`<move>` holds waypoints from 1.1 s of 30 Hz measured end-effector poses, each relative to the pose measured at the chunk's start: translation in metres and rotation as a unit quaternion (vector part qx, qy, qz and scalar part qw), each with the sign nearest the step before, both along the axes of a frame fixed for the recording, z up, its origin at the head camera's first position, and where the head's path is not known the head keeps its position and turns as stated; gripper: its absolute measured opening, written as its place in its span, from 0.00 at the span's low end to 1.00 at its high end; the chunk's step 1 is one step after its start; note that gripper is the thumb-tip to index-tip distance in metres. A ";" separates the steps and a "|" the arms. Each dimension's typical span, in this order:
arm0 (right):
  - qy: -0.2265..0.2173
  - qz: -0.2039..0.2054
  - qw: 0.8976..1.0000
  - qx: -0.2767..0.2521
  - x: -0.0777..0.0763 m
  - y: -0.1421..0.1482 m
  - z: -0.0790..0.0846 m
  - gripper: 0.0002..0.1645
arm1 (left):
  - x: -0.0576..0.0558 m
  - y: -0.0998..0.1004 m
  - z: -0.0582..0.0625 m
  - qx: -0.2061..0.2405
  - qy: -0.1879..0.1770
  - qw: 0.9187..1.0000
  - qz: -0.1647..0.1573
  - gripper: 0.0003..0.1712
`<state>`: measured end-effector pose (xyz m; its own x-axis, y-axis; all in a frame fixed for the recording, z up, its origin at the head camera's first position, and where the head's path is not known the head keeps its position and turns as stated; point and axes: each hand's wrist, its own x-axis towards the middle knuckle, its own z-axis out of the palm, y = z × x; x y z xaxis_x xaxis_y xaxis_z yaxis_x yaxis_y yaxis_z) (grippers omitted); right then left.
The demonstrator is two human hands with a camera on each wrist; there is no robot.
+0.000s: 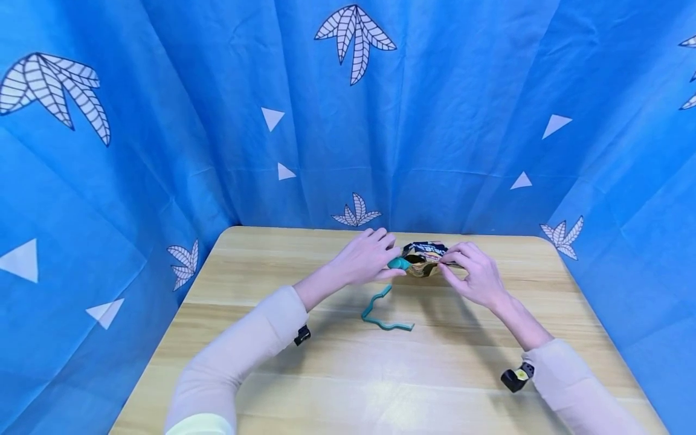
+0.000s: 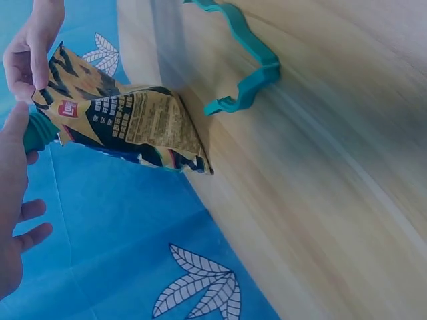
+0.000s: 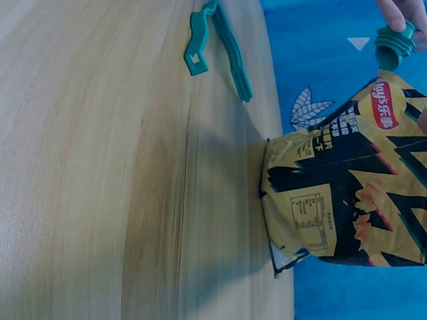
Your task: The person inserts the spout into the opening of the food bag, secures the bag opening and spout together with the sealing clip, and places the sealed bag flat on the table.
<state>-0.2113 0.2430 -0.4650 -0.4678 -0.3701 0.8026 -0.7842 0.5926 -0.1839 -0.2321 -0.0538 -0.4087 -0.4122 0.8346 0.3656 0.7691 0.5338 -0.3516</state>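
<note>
A black-and-gold Lay's chip bag (image 1: 426,251) stands on the table with its mouth open at the top. My right hand (image 1: 474,273) pinches the bag's upper right edge between thumb and fingers. At the other side, my left hand (image 1: 368,258) pinches a small teal ridged screw cap or spout (image 3: 393,45) by the bag's mouth. The head view shows this teal piece (image 1: 399,263) right at the opening; whether it touches the bag I cannot tell. Nearer on the table lies a teal hinged bag clip (image 1: 375,314), spread apart in a bent shape.
The wooden table (image 1: 348,386) has rounded far corners. A blue curtain (image 1: 457,109) with white leaf and triangle prints hangs behind and along both sides. Black wrist cameras sit on the left wrist (image 1: 302,335) and right wrist (image 1: 516,377).
</note>
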 end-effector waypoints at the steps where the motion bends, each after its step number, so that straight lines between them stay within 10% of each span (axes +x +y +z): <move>1: -0.002 -0.001 1.000 0.002 0.000 0.000 0.000 0.04 | -0.001 0.001 0.000 0.000 0.000 1.000 -0.001 0.27; 33: -0.013 0.002 1.000 0.020 0.000 0.002 0.001 0.04 | -0.008 0.018 0.004 0.010 -0.034 0.999 0.018 0.28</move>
